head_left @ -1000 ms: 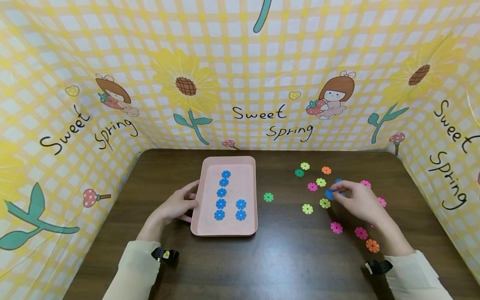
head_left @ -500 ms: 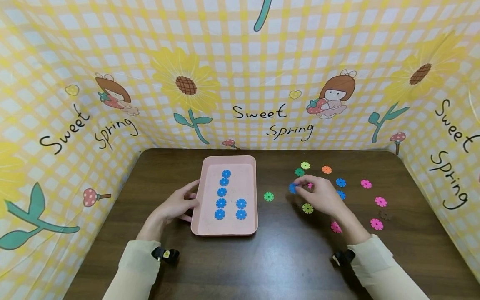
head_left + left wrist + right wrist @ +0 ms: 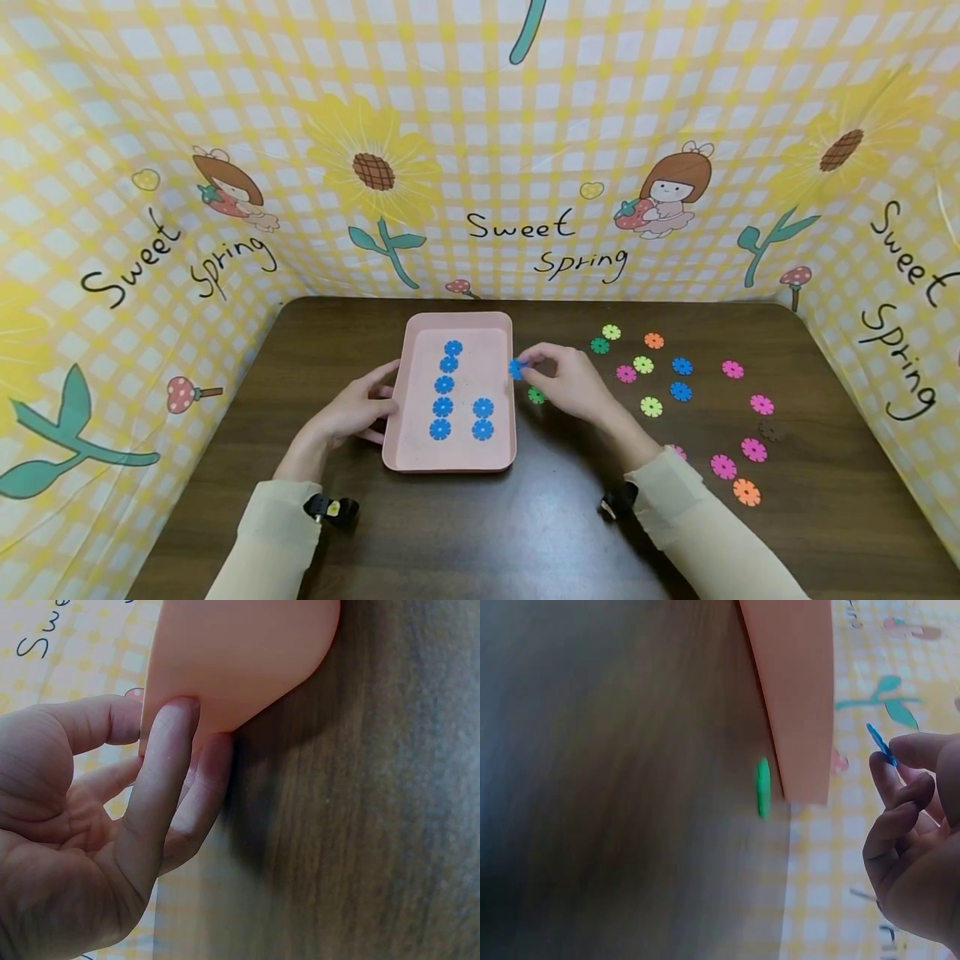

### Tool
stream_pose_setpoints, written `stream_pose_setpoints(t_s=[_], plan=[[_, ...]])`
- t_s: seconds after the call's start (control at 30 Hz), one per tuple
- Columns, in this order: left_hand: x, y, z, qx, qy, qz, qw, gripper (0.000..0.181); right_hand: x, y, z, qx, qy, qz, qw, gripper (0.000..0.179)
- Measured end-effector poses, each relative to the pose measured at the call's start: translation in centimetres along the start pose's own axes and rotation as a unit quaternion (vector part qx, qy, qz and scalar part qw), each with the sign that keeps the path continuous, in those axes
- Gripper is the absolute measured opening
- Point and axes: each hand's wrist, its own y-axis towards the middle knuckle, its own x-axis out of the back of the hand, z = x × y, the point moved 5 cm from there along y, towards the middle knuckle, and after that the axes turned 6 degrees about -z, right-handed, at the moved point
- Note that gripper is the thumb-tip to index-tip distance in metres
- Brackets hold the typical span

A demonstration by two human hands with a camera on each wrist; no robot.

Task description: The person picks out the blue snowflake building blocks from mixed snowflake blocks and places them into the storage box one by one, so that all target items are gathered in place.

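My right hand point(image 3: 566, 383) pinches a blue snowflake building disc point(image 3: 516, 369) between thumb and finger, at the right rim of a pink tray point(image 3: 459, 458). In the right wrist view the disc point(image 3: 881, 744) is seen edge-on at the fingertips, with the other fingers folded below. My left hand point(image 3: 352, 410) rests its fingers against the tray's left side; in the left wrist view the fingertips touch its outer wall point(image 3: 247, 652). Inside the tray, a left column of several blue discs point(image 3: 443, 385) runs lengthwise, and two more blue discs point(image 3: 483, 408) lie at the lower right.
A green disc point(image 3: 536, 395) lies beside the tray, partly behind my right hand. Loose discs are scattered to the right on the brown table point(image 3: 555, 533): two blue point(image 3: 682, 378), several pink point(image 3: 762, 404), yellow-green point(image 3: 651, 407), orange point(image 3: 746, 492) and one dark brown point(image 3: 770, 430). Patterned cloth surrounds the table.
My right hand has carried the blue disc leftward from the loose discs to the tray's right rim. The left hand and the tray have stayed put.
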Motion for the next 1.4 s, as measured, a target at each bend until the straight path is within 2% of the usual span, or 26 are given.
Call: stream_pose_setpoints(t_s=[0.17,0.3,0.6,0.93,1.13,1.3,1.4], plan=[[0.1,0.2,0.3,0.004,0.003,-0.005,1.0000,0.078,-2.7,0.9,0.5,0.004,-0.013,0.017,0.9998,0.012],[0.1,0.3,0.4,-0.001,0.002,-0.003,1.0000,0.079,-4.3,1.4,0.7,-0.008,-0.030,0.036,0.9989,0.014],[0.1,0.3,0.3,0.000,0.004,0.000,1.0000,0.078,-6.5,2.0,0.5,-0.041,-0.099,0.070,0.9918,0.016],[0.1,0.3,0.1,0.001,0.004,-0.001,1.0000,0.079,-7.1,1.9,0.6,-0.030,-0.148,0.103,0.9832,0.017],[0.1,0.4,0.2,0.001,0.002,0.000,1.0000,0.078,-6.5,2.1,1.2,-0.010,-0.185,0.093,0.9784,0.020],[0.2,0.4,0.3,0.001,-0.001,0.002,1.0000,0.078,-5.4,2.0,1.4,-0.022,-0.161,0.083,0.9832,0.021],[0.2,0.4,0.2,0.002,-0.001,0.001,1.0000,0.079,-4.8,1.7,1.3,-0.013,-0.143,0.067,0.9874,0.020]])
